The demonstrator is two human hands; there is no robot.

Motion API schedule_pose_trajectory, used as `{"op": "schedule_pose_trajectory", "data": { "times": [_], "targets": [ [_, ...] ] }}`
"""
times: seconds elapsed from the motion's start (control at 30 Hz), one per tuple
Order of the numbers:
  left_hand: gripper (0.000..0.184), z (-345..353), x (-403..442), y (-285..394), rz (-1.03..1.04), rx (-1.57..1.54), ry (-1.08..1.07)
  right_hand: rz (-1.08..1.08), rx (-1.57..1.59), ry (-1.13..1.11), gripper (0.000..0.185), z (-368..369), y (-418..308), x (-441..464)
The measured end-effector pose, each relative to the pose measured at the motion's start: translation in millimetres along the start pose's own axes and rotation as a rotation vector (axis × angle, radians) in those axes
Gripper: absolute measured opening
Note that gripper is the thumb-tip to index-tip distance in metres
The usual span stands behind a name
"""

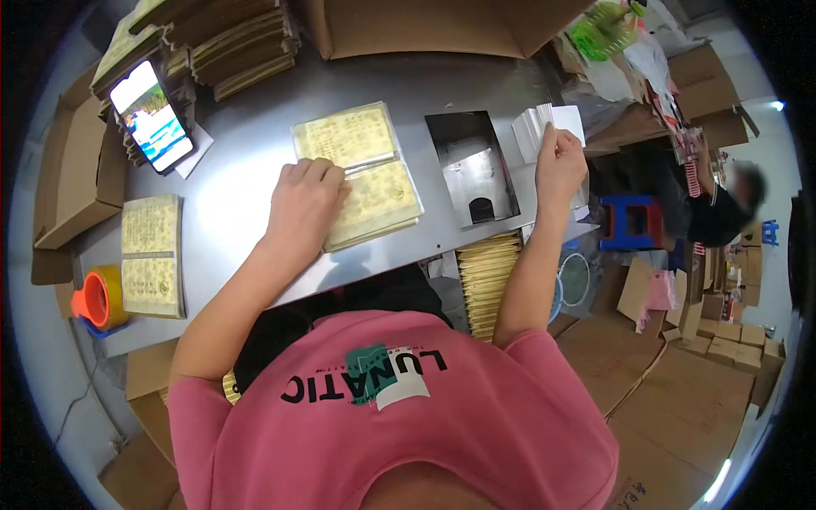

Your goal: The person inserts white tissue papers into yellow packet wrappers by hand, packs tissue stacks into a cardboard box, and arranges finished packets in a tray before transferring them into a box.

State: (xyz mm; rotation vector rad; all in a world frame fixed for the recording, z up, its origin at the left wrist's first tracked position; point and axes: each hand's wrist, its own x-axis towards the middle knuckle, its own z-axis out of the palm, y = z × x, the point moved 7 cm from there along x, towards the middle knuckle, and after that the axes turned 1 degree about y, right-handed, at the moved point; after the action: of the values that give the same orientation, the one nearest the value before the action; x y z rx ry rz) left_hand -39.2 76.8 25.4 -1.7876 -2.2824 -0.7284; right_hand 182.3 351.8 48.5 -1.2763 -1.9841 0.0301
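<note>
My left hand (308, 201) rests on the left edge of a stack of yellow printed packets (364, 136) on the metal table, its fingers bent together over the packets' middle band. At the right, my right hand (559, 161) pinches the edge of a white card or paper from a pile of white cards (530, 134). Between the two hands lies a dark rectangular opening (473, 166) in the tabletop. Another stack of yellow packets (151, 255) lies at the table's left end.
A lit phone (152, 116) leans on cardboard stacks (238, 47) at the back left. An orange tape roll (100, 297) sits at the left edge. A large carton (425, 30) stands at the back. Packed yellow packets (488, 285) are below the table. A person (722, 208) is at the far right.
</note>
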Motion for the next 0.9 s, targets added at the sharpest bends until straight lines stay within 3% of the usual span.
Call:
{"op": "schedule_pose_trajectory", "data": {
  "times": [0.17,0.3,0.37,0.43,0.47,0.53,0.6,0.63,0.7,0.77,0.9],
  "targets": [
    [0.01,-2.8,4.0,-0.3,-0.064,0.087,0.022,0.036,0.229,-0.029,0.029,3.1,14.3,7.2],
    [0.011,-0.9,4.9,-15.1,-0.162,-0.089,-0.086,0.157,0.259,-0.041,0.03,1.1,15.5,1.0],
    [0.011,0.8,5.4,-25.8,-0.227,-0.16,-0.139,0.278,0.69,-0.036,0.024,5.8,-5.2,-18.0],
    [0.011,4.6,12.0,-26.8,-0.207,-0.206,-0.207,0.386,1.175,-0.212,0.023,32.9,-58.7,-43.4],
    [0.011,5.3,12.3,-27.3,-0.217,-0.199,-0.204,0.263,1.275,-0.285,0.024,42.6,-91.1,-53.6],
    [0.011,-8.2,15.5,-16.7,-0.071,-0.223,0.05,-0.109,1.013,-0.394,0.02,53.2,-138.6,-76.7],
    [0.011,-11.6,11.9,-14.2,-0.065,-0.198,0.086,-0.36,0.898,-0.43,0.025,65.8,-159.8,-97.4],
    [0.011,-10.4,8.6,-15.8,-0.091,-0.23,0.069,-0.386,0.958,-0.524,0.028,71.2,-156.8,-99.7],
    [0.012,-7.2,2.4,-20.3,-0.127,-0.259,0.053,-0.414,1.021,-0.626,0.03,74.1,-160.7,-101.6],
    [0.015,8.1,-5.8,-27.6,-0.229,-0.483,-0.073,-0.12,1.008,-0.584,0.017,75.9,-157.3,-94.7],
    [0.02,9.0,-9.5,-30.7,-0.273,-0.553,0.015,-0.073,0.936,-0.653,0.009,72.0,-167.3,-92.7]
  ]
}}
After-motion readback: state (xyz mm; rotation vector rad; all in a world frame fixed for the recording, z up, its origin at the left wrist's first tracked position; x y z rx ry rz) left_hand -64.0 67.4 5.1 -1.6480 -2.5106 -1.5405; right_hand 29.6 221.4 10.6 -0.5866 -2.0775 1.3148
